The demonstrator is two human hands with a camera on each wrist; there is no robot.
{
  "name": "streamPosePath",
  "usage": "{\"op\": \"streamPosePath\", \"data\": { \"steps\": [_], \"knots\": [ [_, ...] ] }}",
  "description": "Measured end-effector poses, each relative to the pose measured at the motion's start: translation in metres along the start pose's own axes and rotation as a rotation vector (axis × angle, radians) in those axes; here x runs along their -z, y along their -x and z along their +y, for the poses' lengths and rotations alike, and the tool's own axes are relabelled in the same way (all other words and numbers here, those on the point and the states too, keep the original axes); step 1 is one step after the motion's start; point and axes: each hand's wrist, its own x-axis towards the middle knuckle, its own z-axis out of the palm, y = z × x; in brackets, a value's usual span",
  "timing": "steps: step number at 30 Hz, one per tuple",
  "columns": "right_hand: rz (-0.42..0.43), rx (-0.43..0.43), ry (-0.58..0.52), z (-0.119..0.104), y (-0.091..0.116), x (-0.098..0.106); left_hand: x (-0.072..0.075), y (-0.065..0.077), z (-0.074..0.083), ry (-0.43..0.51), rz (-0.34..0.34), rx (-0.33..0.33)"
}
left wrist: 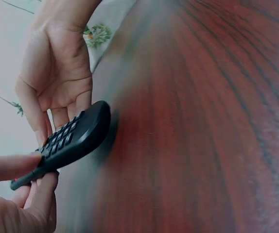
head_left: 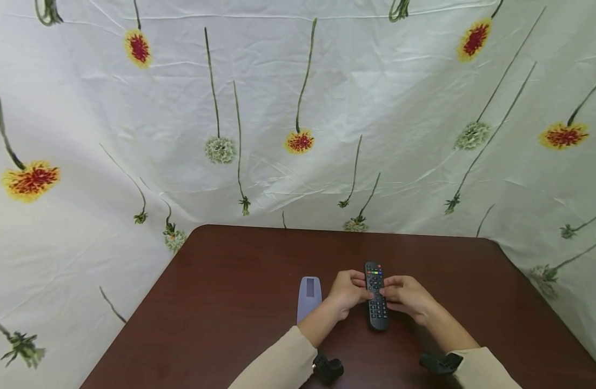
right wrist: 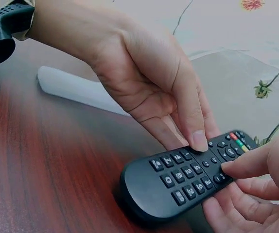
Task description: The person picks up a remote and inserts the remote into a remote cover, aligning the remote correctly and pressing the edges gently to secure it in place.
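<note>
Both hands hold a black remote control (head_left: 377, 313) by its two long sides, close over the dark wooden table. In the head view my left hand (head_left: 348, 293) grips its left edge, and my right hand (head_left: 408, 296) grips the right edge. Each thumb lies on the button face, with the other fingers at the side and underneath, as the right wrist view shows. White number keys fill the near half of the remote (right wrist: 151, 199); colored keys sit toward its far end. From the left wrist, the remote (left wrist: 88, 128) appears tilted, its rounded end toward the table.
A pale lavender, elongated object (head_left: 307, 300) lies on the table (head_left: 229, 302) left of the hands, partly behind the left forearm. A white cloth (head_left: 259, 178) with printed flowers hangs behind the table and along its sides. Black wrist cameras (head_left: 329, 369) sit at the sleeves.
</note>
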Motion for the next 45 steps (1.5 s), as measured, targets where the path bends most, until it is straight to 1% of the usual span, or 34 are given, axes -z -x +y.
{"op": "streamPosePath", "data": {
  "steps": [2, 7, 12, 17, 20, 26, 29, 33, 36, 38, 41, 44, 45],
  "knots": [
    [-0.002, 0.014, -0.008, -0.002, 0.000, 0.001, 0.001, -0.001, 0.002, 0.034, -0.018, -0.012],
    [-0.013, 0.057, -0.031, -0.010, -0.001, 0.002, 0.005, -0.006, 0.008, 0.076, -0.036, -0.035],
    [-0.030, 0.115, -0.034, -0.022, 0.000, 0.001, 0.013, -0.007, 0.018, 0.077, -0.065, -0.053],
    [-0.021, 0.154, -0.035, -0.033, 0.002, -0.004, 0.022, -0.002, 0.031, 0.058, -0.086, -0.076],
    [-0.014, 0.169, -0.035, -0.039, 0.005, -0.009, 0.028, 0.004, 0.039, 0.030, -0.092, -0.104],
    [0.005, 0.219, -0.022, -0.052, 0.011, -0.021, 0.042, 0.016, 0.056, -0.050, -0.111, -0.197],
    [0.004, 0.250, -0.013, -0.060, 0.017, -0.029, 0.050, 0.023, 0.061, -0.083, -0.123, -0.234],
    [-0.008, 0.299, 0.052, -0.069, 0.027, -0.041, 0.061, 0.034, 0.068, -0.110, -0.141, -0.270],
    [-0.005, 0.355, 0.115, -0.075, 0.032, -0.048, 0.068, 0.041, 0.074, -0.142, -0.156, -0.323],
    [0.018, 0.394, 0.157, -0.078, 0.034, -0.053, 0.073, 0.045, 0.078, -0.181, -0.161, -0.370],
    [0.063, 0.460, 0.250, -0.081, 0.036, -0.059, 0.079, 0.049, 0.085, -0.239, -0.162, -0.437],
    [0.105, 0.522, 0.328, -0.082, 0.037, -0.064, 0.086, 0.054, 0.090, -0.278, -0.163, -0.480],
    [0.115, 0.538, 0.338, -0.082, 0.037, -0.066, 0.087, 0.055, 0.092, -0.280, -0.167, -0.490]
  ]
}}
